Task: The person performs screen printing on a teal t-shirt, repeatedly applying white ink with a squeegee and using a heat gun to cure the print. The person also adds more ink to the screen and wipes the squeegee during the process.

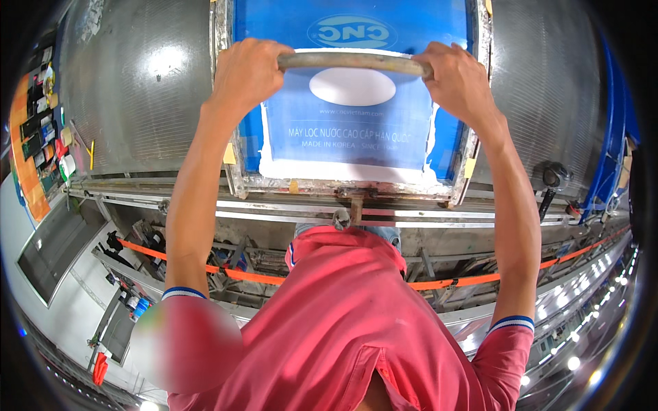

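Both of my hands grip the ends of a squeegee (353, 62) that lies crosswise over a blue printing screen (250, 147). My left hand (250, 72) is wrapped round its left end, my right hand (460, 82) round its right end. White ink (308, 168) lines the near part of the mesh and runs up both sides. A thin white line follows the squeegee's far edge. Between the ink lines the mesh shows a pale oval and light lettering. The squeegee's blade is hidden under its handle. A worn, ink-stained frame (411, 187) surrounds the mesh.
A long grey table (151, 89) extends left and right of the frame. Metal rails (274, 214) run along its near side, with an orange strip (473, 281) below. A dark clamp-like fitting (554, 179) stands at right. Bottles and small items crowd an orange surface (29, 137) far left.
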`<state>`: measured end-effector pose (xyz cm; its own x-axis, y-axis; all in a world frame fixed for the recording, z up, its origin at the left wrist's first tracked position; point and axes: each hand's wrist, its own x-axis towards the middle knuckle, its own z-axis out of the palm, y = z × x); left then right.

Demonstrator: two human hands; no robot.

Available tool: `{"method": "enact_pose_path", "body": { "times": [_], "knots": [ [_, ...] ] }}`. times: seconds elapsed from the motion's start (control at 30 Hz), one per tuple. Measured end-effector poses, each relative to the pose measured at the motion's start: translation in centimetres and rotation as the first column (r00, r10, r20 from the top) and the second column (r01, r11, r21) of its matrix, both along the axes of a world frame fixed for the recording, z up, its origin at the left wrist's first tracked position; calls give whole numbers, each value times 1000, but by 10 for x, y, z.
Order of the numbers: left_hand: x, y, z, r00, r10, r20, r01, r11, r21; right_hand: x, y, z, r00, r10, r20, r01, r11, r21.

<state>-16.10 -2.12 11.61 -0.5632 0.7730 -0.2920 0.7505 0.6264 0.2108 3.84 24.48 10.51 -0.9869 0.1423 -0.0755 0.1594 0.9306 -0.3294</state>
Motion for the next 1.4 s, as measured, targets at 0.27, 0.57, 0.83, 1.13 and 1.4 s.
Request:
{"method": "enact_pose_path", "body": {
  "times": [0.27, 0.57, 0.83, 1.13, 1.4],
  "knots": [
    [61, -50, -13, 1000, -19, 1, 19, 978, 210, 61, -50, -3, 999, -34, -37, 32, 999, -37],
    [58, -55, -34, 996, -65, -64, 80, 964, 255, 64, -57, -22, 992, -22, -121, 25, 1000, 18],
    [-13, 2, -3, 995, -74, -61, 75, 997, 9, -12, 10, 0, 999, -26, 27, 27, 1000, -12],
    [131, -105, -25, 999, -27, -30, 35, 952, 304, 131, -108, -7, 998, -14, -58, 13, 1000, -27],
    [66, -58, 20, 1000, 3, 21, -6, 989, 147, 69, -56, 27, 1000, -21, -4, 21, 1000, -3]
  ]
}}
